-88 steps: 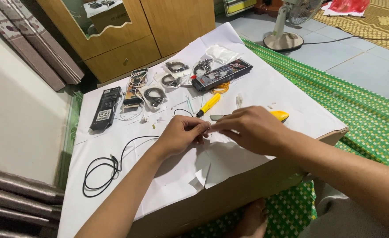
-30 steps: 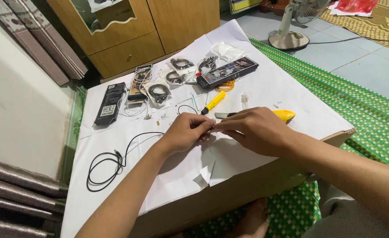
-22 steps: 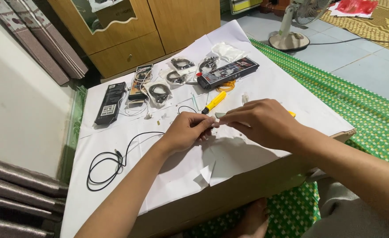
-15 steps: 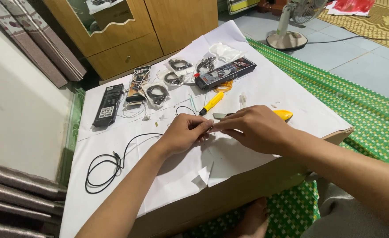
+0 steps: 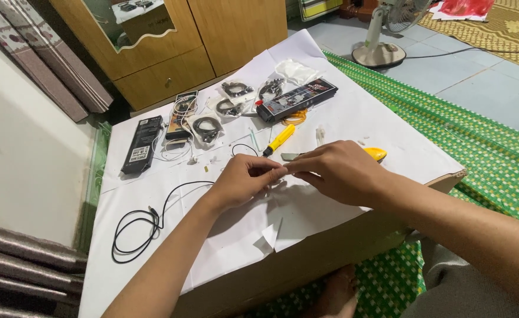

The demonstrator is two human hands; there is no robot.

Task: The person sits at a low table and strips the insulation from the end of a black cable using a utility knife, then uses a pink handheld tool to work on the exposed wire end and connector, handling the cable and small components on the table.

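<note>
1. Now the black cable [image 5: 147, 227] is lying coiled at the left, as before.
2. Left hand [image 5: 244, 179] is pinching the cable's end, fingers pressed together.
3. Right hand [image 5: 339, 174], pulling back from its short lift, is again pinching beside it, hiding the yellow knife [image 5: 376, 154].

Both bare forearms reach forward. The left hand [image 5: 244, 179] and the right hand [image 5: 339, 172] meet fingertip to fingertip, fingers [image 5: 274, 171] pinched together, the right palm facing down.
</note>
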